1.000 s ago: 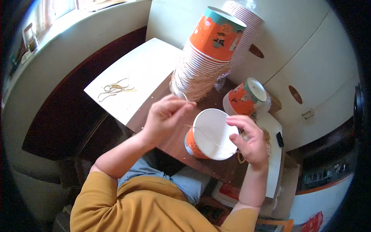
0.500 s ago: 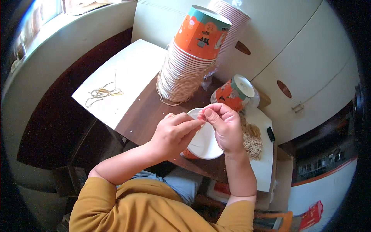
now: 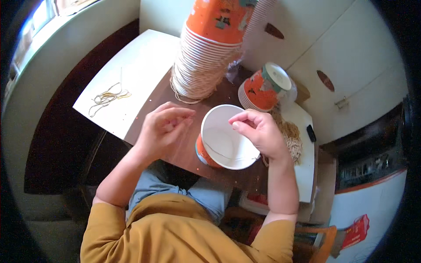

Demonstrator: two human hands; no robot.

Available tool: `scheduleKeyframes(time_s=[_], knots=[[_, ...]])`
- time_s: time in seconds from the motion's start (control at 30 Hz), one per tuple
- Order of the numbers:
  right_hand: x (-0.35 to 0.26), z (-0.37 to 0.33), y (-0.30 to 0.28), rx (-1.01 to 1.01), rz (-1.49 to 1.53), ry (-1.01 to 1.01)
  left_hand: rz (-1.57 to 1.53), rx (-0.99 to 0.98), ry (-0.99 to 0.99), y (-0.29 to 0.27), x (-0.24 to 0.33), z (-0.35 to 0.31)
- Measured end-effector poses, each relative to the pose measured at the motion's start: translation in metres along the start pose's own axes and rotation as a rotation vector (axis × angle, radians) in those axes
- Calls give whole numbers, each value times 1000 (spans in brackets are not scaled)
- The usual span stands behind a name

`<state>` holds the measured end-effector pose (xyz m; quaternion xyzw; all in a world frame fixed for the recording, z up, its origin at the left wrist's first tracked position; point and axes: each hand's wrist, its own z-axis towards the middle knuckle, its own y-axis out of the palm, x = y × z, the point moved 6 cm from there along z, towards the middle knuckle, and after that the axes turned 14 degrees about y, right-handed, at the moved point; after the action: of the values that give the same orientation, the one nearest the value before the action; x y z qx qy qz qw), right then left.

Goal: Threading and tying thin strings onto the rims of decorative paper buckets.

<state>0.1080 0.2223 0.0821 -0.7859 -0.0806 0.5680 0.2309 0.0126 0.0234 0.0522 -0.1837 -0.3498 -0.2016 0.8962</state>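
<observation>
I see the left hand (image 3: 164,128) and right hand (image 3: 264,133), thumbs and forefingers drawn close; I cannot tell whether either pinches anything. Between them, partly under the right, a white-lined bucket (image 3: 227,142) stands on the table (image 3: 154,100), a thin strand (image 3: 218,151) inside. Beyond, I see a tall bucket stack (image 3: 204,63); leftward, loose cords (image 3: 106,100).

Bucket (image 3: 226,139) beside right hand (image 3: 263,132): lined in white, wrapped in orange and blue-green.
Stack (image 3: 206,52) beyond left hand (image 3: 160,129): topped in orange, ringed below in white.
Cord pile (image 3: 293,147) beside right hand: coloured tan and cream.
</observation>
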Motion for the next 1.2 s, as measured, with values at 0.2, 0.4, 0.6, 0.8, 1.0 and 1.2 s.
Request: scheduleKeyframes(time_s=[0.2, 0.4, 0.6, 0.8, 1.0, 1.2], knots=[[16, 1, 7, -273, -971, -71, 22, -145, -8, 9, 6, -23], [44, 9, 41, -665, -1465, 179, 98, -175, 210, 29, 17, -2], [30, 12, 14, -529, -817, 194, 109, -305, 295, 48, 21, 8], [11, -24, -8, -539, 414, 139, 76, -516, 414, 78, 35, 24], [36, -42, -27, -315, 703, 52, -220, -638, 386, 79, 37, 39], [80, -51, -57, -54, 612, 84, -370, -700, -178, 26, 9, 49]])
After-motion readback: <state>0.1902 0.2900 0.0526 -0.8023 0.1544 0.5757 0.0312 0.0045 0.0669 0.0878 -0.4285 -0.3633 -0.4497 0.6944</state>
